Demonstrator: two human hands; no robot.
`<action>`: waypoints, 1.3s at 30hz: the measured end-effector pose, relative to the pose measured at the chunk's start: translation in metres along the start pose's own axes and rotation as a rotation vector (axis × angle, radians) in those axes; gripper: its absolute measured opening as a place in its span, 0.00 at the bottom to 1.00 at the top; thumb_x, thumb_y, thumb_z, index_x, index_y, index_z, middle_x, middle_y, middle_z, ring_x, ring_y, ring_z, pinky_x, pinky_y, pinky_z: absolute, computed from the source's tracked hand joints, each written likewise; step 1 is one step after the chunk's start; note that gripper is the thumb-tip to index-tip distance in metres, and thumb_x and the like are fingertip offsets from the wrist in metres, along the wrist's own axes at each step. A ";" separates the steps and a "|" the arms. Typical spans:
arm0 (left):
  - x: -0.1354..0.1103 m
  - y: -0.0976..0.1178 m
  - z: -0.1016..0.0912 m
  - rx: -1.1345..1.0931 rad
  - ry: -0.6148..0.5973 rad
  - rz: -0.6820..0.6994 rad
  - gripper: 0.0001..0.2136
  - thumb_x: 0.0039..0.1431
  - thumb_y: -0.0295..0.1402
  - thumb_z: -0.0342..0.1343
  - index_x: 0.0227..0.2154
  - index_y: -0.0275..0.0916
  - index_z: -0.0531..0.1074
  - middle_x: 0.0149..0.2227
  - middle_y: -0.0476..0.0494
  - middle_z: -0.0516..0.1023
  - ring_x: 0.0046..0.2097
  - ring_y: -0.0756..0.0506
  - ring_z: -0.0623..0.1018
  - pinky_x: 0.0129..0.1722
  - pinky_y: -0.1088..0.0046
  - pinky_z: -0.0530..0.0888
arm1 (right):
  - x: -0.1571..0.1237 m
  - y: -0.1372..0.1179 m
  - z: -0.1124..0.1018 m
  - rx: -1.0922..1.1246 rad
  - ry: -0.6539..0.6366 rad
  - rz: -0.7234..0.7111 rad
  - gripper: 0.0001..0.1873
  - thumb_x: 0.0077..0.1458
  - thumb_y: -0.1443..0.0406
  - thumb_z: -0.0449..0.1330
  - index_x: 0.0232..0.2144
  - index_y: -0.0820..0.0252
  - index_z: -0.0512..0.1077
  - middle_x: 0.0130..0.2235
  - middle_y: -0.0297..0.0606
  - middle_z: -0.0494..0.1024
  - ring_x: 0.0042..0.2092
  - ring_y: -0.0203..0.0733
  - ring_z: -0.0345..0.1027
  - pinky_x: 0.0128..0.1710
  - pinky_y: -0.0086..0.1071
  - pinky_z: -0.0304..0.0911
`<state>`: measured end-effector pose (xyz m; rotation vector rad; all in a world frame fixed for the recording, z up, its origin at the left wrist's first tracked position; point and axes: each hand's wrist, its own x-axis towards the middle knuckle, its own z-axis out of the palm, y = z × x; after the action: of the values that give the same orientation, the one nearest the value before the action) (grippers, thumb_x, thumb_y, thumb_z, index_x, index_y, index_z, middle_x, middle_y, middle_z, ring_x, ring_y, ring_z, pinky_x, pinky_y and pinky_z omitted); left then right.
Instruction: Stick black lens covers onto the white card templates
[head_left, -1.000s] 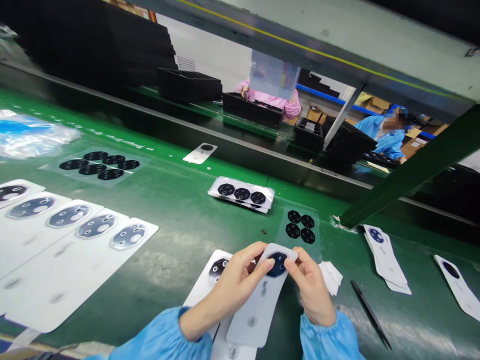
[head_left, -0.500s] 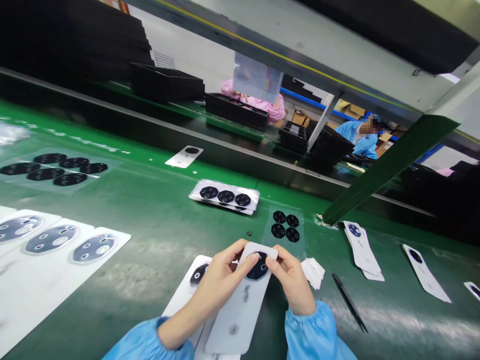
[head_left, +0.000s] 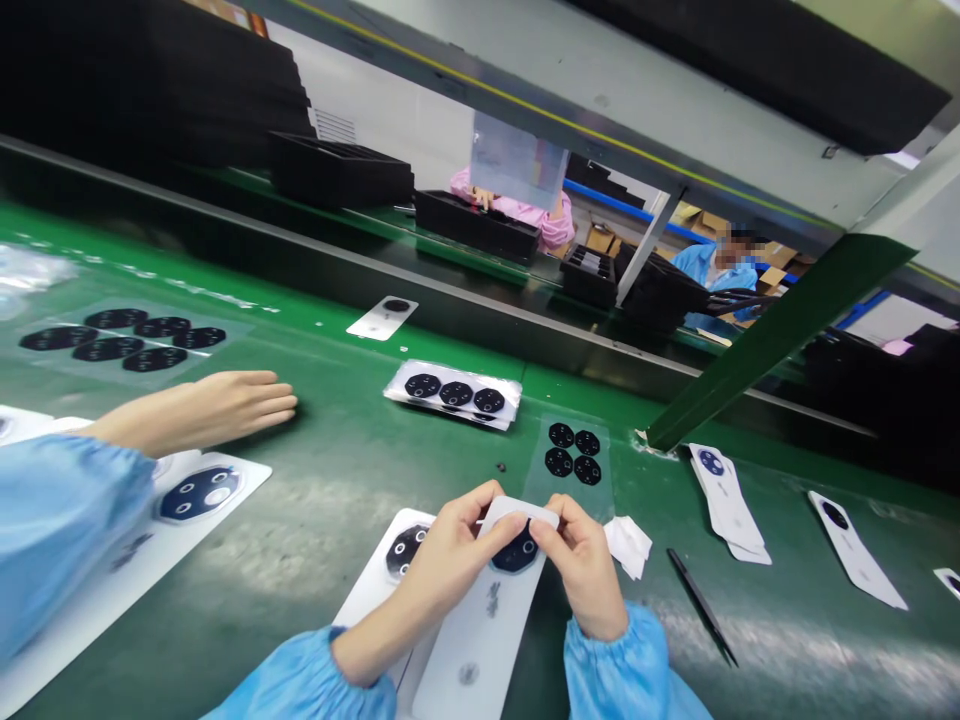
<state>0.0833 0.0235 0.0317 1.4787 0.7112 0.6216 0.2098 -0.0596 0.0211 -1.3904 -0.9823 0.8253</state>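
Observation:
A white phone back panel (head_left: pixel 469 645) with a round black camera patch (head_left: pixel 517 550) is held slanted in front of me. My left hand (head_left: pixel 450 565) grips its upper left edge, thumb pressing on the patch. On the other side my right hand (head_left: pixel 586 560) pinches the upper right corner, its thumb also at the patch. Fingers behind the panel are hidden. Beneath my left forearm lie more white panels (head_left: pixel 375 575), one showing a black camera patch. A clear sheet with black camera stickers (head_left: pixel 574 455) lies just beyond my hands, beside a crumpled white paper (head_left: pixel 628 547).
Black tweezers (head_left: pixel 701 605) lie at right, near white panels (head_left: pixel 727 505). Ahead sits a stack of bagged sticker sheets (head_left: pixel 454 395). A co-worker's hand (head_left: pixel 225 405) reaches over large white panels (head_left: pixel 180 540) at left. A green post (head_left: pixel 780 340) rises at right.
A co-worker's blue-sleeved arm has come in from the left over the large panels. My hands stay on the panel, which has tilted slightly. The view has shifted a little.

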 end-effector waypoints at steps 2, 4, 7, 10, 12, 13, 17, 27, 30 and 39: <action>-0.001 0.000 0.000 0.013 -0.008 0.023 0.19 0.52 0.45 0.54 0.19 0.40 0.53 0.20 0.56 0.52 0.24 0.53 0.54 0.22 0.78 0.53 | -0.001 0.000 0.001 -0.036 0.016 -0.024 0.16 0.54 0.56 0.58 0.22 0.58 0.60 0.25 0.28 0.58 0.28 0.35 0.50 0.29 0.29 0.49; -0.002 0.001 0.001 0.032 0.012 0.045 0.19 0.53 0.45 0.53 0.19 0.40 0.52 0.20 0.56 0.51 0.24 0.53 0.54 0.22 0.77 0.53 | -0.002 0.000 0.002 -0.058 0.029 -0.039 0.16 0.55 0.57 0.57 0.22 0.57 0.59 0.24 0.28 0.57 0.28 0.35 0.50 0.29 0.29 0.49; -0.004 0.003 0.002 0.064 0.039 0.060 0.18 0.54 0.44 0.52 0.19 0.40 0.52 0.21 0.56 0.52 0.25 0.52 0.56 0.23 0.77 0.54 | -0.002 0.000 0.002 -0.063 0.025 -0.037 0.15 0.55 0.57 0.57 0.22 0.57 0.60 0.25 0.28 0.57 0.29 0.35 0.51 0.30 0.29 0.49; -0.006 0.006 0.002 0.074 0.014 0.065 0.17 0.55 0.44 0.51 0.20 0.40 0.53 0.21 0.55 0.54 0.25 0.52 0.57 0.23 0.77 0.55 | -0.001 -0.001 0.002 -0.039 -0.004 -0.023 0.14 0.55 0.56 0.56 0.25 0.58 0.63 0.26 0.29 0.60 0.30 0.35 0.53 0.31 0.29 0.51; -0.007 0.007 0.001 0.064 0.002 0.066 0.16 0.56 0.44 0.50 0.20 0.40 0.54 0.21 0.55 0.54 0.25 0.52 0.57 0.23 0.77 0.55 | 0.000 -0.002 0.002 -0.018 -0.021 -0.019 0.13 0.55 0.54 0.56 0.28 0.58 0.65 0.27 0.29 0.62 0.30 0.36 0.55 0.31 0.29 0.53; -0.007 0.007 0.001 0.059 0.000 0.067 0.16 0.56 0.43 0.50 0.21 0.40 0.54 0.22 0.55 0.54 0.25 0.51 0.57 0.23 0.77 0.55 | 0.001 -0.002 0.002 -0.010 -0.026 -0.020 0.13 0.55 0.54 0.56 0.29 0.58 0.65 0.27 0.29 0.62 0.30 0.36 0.55 0.31 0.29 0.53; -0.007 0.006 0.002 0.085 -0.008 0.082 0.16 0.57 0.43 0.48 0.20 0.40 0.56 0.22 0.55 0.54 0.25 0.51 0.57 0.24 0.76 0.55 | 0.002 -0.001 0.001 -0.001 -0.034 -0.031 0.15 0.54 0.55 0.58 0.24 0.58 0.63 0.25 0.29 0.60 0.29 0.35 0.54 0.31 0.29 0.52; -0.002 0.003 0.002 -0.030 0.028 0.043 0.18 0.55 0.46 0.51 0.21 0.40 0.54 0.21 0.56 0.54 0.25 0.52 0.57 0.23 0.78 0.56 | 0.000 -0.002 0.004 0.047 0.030 0.035 0.16 0.54 0.53 0.58 0.25 0.58 0.66 0.25 0.28 0.61 0.28 0.35 0.54 0.29 0.28 0.53; 0.001 0.003 0.000 -0.189 0.040 -0.028 0.18 0.53 0.46 0.54 0.22 0.40 0.55 0.21 0.56 0.57 0.25 0.53 0.59 0.23 0.78 0.57 | -0.001 -0.001 0.002 0.104 -0.012 0.088 0.15 0.53 0.52 0.59 0.29 0.59 0.68 0.25 0.29 0.66 0.26 0.34 0.57 0.26 0.28 0.54; 0.001 0.009 -0.008 -0.248 -0.151 -0.152 0.13 0.50 0.43 0.58 0.28 0.38 0.65 0.29 0.50 0.70 0.32 0.49 0.70 0.30 0.75 0.66 | 0.004 0.008 -0.010 0.185 0.126 0.121 0.15 0.49 0.55 0.63 0.24 0.58 0.66 0.23 0.29 0.67 0.26 0.34 0.58 0.27 0.28 0.54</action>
<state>0.0778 0.0295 0.0407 1.2161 0.6003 0.4584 0.2212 -0.0598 0.0138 -1.3335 -0.7125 0.8839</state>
